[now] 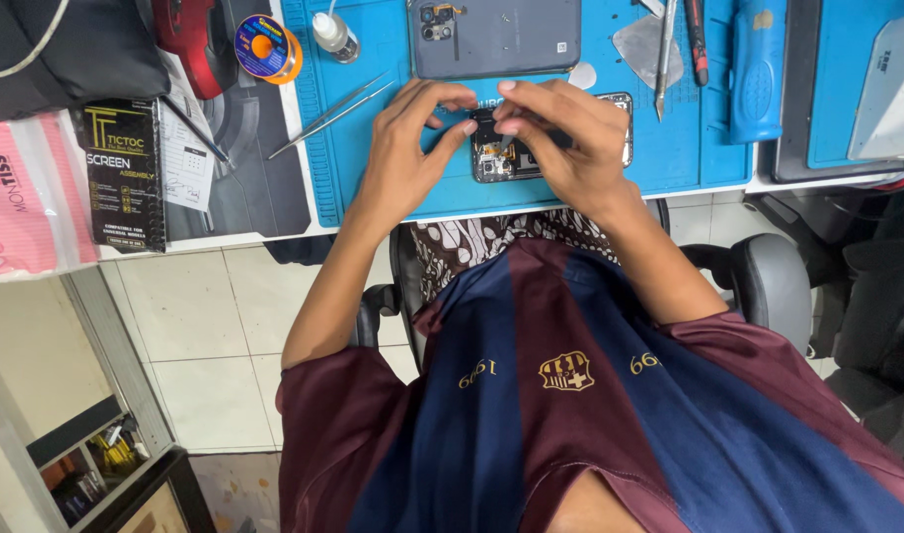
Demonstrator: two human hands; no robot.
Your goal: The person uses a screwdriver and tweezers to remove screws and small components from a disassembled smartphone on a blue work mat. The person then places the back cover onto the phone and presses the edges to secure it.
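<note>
Presently both hands work over an opened smartphone (516,158) lying on a blue repair mat (373,188) at the near edge of the workbench. The phone's back is off, and circuit parts show between the two hands; much of its body is hidden beneath the right hand.

The left hand (409,148) rests on the mat just left of the phone, fingers curled and spread, with the forefinger and thumb tips reaching onto the phone's near corner. The right hand (560,138) lies across the phone, fingers bent downward and drawn close, thumb and forefinger pinched together at the exposed internals. Whether a small part sits in that pinch cannot be told; the fingertips cover it.

A grey phone back cover (496,38), with its camera cut-out, lies on the mat just beyond the hands. A pair of metal tweezers (328,116) lies diagonally to the left of the left hand, apart from it. A small white bottle (333,35) and a solder spool (266,44) stand further left at the mat's far corner. To the right lie a triangular metal pry pick (647,44), a slim metal tool (665,54) and a blue cylindrical handle (758,69). A black screen-assembly box (124,173) sits at the far left of the bench.
</note>
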